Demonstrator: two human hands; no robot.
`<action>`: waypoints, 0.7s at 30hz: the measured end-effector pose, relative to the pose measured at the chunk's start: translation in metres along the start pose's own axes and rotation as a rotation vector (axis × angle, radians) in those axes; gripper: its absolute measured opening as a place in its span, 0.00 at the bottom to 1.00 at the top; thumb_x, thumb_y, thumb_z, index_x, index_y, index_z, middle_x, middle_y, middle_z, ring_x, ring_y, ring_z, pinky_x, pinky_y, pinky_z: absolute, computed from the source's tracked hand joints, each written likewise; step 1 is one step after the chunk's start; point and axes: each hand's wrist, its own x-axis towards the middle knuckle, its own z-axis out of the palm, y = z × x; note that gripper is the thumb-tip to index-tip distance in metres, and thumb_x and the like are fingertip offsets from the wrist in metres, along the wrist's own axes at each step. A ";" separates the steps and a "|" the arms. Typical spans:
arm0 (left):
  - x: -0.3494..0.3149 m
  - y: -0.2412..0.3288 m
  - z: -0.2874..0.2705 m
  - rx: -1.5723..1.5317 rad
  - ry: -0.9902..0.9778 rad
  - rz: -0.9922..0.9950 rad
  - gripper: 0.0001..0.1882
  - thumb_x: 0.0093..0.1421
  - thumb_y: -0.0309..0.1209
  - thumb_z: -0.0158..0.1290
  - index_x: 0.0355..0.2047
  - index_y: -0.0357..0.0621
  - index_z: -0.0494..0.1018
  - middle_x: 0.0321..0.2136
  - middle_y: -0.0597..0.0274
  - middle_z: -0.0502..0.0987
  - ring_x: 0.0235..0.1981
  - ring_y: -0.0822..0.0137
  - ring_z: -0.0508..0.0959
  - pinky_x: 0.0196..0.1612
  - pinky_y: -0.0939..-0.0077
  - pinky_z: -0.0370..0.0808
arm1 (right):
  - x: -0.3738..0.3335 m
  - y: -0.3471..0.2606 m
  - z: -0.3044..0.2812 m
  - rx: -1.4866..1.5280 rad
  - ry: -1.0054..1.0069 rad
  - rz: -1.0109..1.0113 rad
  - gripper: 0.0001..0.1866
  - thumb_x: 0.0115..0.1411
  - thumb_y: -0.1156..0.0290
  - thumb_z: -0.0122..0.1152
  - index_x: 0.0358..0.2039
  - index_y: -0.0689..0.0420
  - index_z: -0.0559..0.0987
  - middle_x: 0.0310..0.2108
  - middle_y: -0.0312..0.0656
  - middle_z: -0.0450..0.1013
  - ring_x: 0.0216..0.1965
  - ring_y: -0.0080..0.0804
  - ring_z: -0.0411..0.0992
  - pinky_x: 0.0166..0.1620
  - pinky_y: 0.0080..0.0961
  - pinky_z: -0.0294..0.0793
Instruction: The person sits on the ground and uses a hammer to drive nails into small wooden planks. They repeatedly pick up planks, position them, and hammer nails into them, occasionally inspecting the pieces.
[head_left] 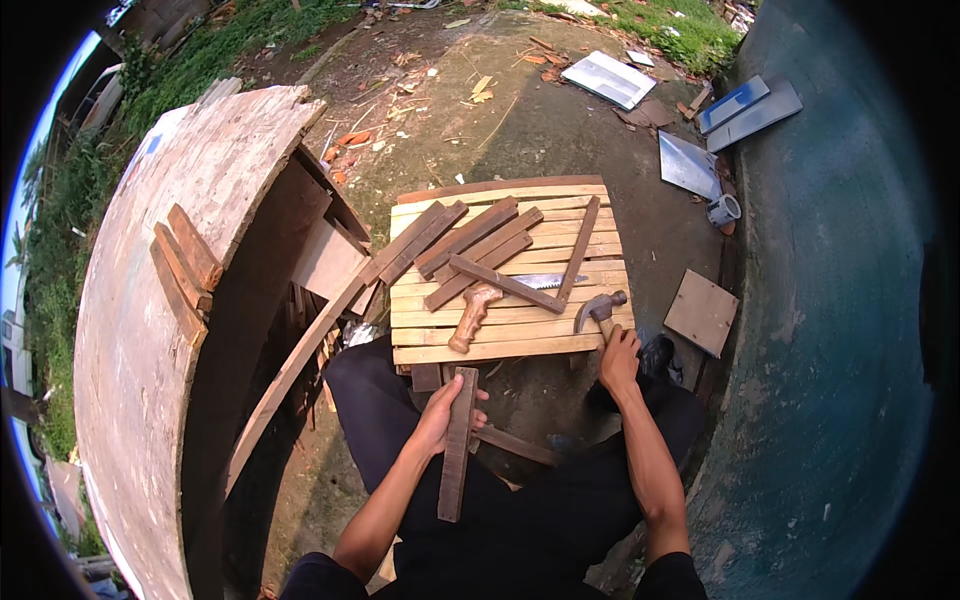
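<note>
Nearest us, our left hand (437, 415) has its fingers wrapped around a wooden slat (457, 445), held upright just short of the slatted table (500, 345). At the table's near right edge our right hand (619, 360) clenches the hammer (598, 312). Farther onto the table lie a handsaw (477, 310) and loose wood strips (470, 243).

**Slatted wooden platform and its load**

Pale slatted platform (500, 345) on bare ground. On it: several dark wood strips (470, 240) lying slantwise across the far half; a handsaw (478, 310) near the middle; a claw hammer (598, 310) at the near right corner.
</note>
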 end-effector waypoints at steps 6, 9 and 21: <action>-0.036 -0.047 -0.012 0.114 0.037 0.056 0.15 0.72 0.40 0.44 0.50 0.42 0.63 0.35 0.59 0.74 0.30 0.66 0.80 0.32 0.70 0.81 | 0.006 0.020 0.023 0.018 -0.025 -0.115 0.14 0.61 0.80 0.51 0.47 0.65 0.64 0.42 0.60 0.68 0.43 0.62 0.72 0.43 0.52 0.75; -0.043 -0.038 -0.031 0.057 0.098 0.088 0.16 0.72 0.42 0.43 0.50 0.42 0.62 0.32 0.60 0.73 0.24 0.69 0.76 0.30 0.69 0.80 | -0.004 0.022 0.015 0.150 0.014 -0.159 0.13 0.62 0.73 0.49 0.45 0.68 0.65 0.39 0.68 0.71 0.40 0.69 0.72 0.42 0.55 0.71; -0.027 -0.025 -0.123 0.254 0.282 -0.006 0.25 0.73 0.44 0.39 0.57 0.33 0.56 0.27 0.59 0.70 0.19 0.68 0.72 0.22 0.70 0.74 | -0.096 -0.054 -0.019 0.767 -0.113 0.075 0.20 0.66 0.61 0.57 0.47 0.66 0.72 0.21 0.46 0.71 0.24 0.39 0.73 0.30 0.37 0.70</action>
